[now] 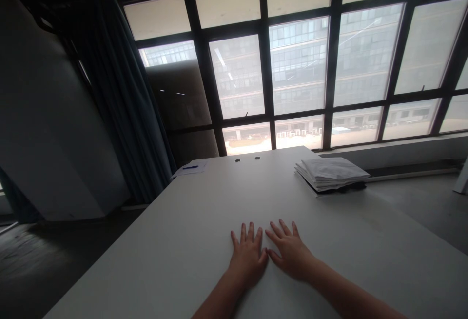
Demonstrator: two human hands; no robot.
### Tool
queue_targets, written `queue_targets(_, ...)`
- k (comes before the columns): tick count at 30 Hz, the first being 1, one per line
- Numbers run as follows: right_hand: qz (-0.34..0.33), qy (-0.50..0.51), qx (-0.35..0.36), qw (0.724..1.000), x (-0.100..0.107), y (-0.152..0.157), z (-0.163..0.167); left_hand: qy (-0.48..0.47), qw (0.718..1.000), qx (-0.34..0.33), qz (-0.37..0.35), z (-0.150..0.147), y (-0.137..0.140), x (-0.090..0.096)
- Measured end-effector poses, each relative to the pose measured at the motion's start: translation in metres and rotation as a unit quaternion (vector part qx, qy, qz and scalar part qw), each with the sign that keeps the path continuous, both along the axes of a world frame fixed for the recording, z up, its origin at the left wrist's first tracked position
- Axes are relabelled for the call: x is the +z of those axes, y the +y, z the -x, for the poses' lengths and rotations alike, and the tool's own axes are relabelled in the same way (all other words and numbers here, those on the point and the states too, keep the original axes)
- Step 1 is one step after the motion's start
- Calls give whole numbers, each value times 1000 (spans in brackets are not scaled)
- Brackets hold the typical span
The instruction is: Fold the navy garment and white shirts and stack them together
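Observation:
My left hand (247, 256) lies flat on the white table (175, 255), palm down with its fingers spread. Beside it, my right hand (290, 252) rests the same way, and the two thumbs meet or nearly touch. Neither hand holds anything. Beyond my right hand, toward the table's right side, sits a stack of folded white cloth or sheets (331, 170), with something dark under it. I cannot tell exactly what material the stack is.
A blue pen (190, 167) lies on white paper (199, 168) at the far left corner. Two small round dark-centred fittings (237, 160) sit near the far edge. A dark curtain (120, 99) hangs at left, and large framed windows (298, 65) stand behind the table.

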State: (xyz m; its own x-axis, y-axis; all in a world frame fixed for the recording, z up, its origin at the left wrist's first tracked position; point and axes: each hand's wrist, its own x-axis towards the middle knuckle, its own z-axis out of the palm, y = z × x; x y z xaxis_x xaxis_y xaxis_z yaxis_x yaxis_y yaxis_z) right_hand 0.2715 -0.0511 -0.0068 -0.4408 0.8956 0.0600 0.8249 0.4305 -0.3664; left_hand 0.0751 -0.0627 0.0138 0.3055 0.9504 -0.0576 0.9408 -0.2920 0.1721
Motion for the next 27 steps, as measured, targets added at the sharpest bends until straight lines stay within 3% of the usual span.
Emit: queue_targets(27,1,2,-4,1000,1,1,1,14,1000,5,8,-1,-2,3)
